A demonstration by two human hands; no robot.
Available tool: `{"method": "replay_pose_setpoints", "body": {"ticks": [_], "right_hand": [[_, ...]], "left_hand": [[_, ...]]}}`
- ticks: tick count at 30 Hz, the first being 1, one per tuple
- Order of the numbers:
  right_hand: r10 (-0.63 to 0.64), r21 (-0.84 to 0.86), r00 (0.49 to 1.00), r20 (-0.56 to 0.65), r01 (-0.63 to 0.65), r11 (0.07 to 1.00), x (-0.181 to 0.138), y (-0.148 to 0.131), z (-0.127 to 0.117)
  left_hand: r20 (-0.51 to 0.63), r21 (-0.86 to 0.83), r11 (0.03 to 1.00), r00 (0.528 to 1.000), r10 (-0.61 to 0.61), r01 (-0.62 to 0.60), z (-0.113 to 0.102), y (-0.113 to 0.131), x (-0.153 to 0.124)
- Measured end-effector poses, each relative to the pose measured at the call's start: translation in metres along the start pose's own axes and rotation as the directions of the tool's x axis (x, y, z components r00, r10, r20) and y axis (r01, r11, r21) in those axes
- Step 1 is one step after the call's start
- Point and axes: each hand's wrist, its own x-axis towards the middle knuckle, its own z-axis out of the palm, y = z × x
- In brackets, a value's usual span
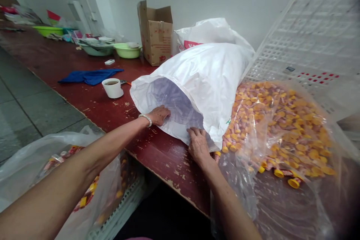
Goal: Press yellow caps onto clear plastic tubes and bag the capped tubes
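A large white sack (208, 71) lies on its side on the dark red table, its mouth facing me. Inside the mouth are many clear, tube-like plastic pieces (177, 101); their exact kind is hard to make out. My left hand (159, 115), with a beaded bracelet at the wrist, rests at the left of the sack's lower lip, fingers stretched inward and holding nothing visible. On the right of that lip, my right hand (198, 144) has its fingers bent over the sack's edge, gripping it; its thumb is hidden.
Yellow-capped small pieces (281, 120) spill from clear plastic beside a tilted white crate (303, 45). A white cup (113, 90) of dark liquid stands near a blue cloth (91, 76). Behind are a cardboard box (159, 39) and basins (127, 51). A filled plastic bag (64, 157) is lower left.
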Motion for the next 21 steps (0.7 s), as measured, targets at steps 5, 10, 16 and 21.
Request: {"method": "replay_pose_setpoints", "body": {"ticks": [5, 10, 16, 21], "right_hand": [[0.1, -0.108, 0.995, 0.026, -0.096, 0.989, 0.007, -0.015, -0.008], [0.267, -0.128, 0.964, 0.0, -0.265, 0.956, 0.019, -0.029, -0.001], [0.299, 0.052, 0.953, -0.047, -0.296, 0.954, 0.007, -0.034, -0.005], [0.18, 0.254, 0.982, -0.057, -0.16, 0.954, -0.032, -0.038, -0.029]], "left_hand": [[-0.121, -0.168, 0.969, 0.971, -0.204, 0.183, 0.003, 0.013, -0.022], [-0.232, -0.433, 0.879, 0.918, -0.323, 0.199, 0.002, 0.038, -0.044], [-0.297, -0.727, 0.678, 0.839, -0.455, 0.11, 0.014, 0.08, -0.063], [-0.272, -0.874, 0.485, 0.804, -0.529, 0.024, 0.016, 0.12, -0.091]]}}
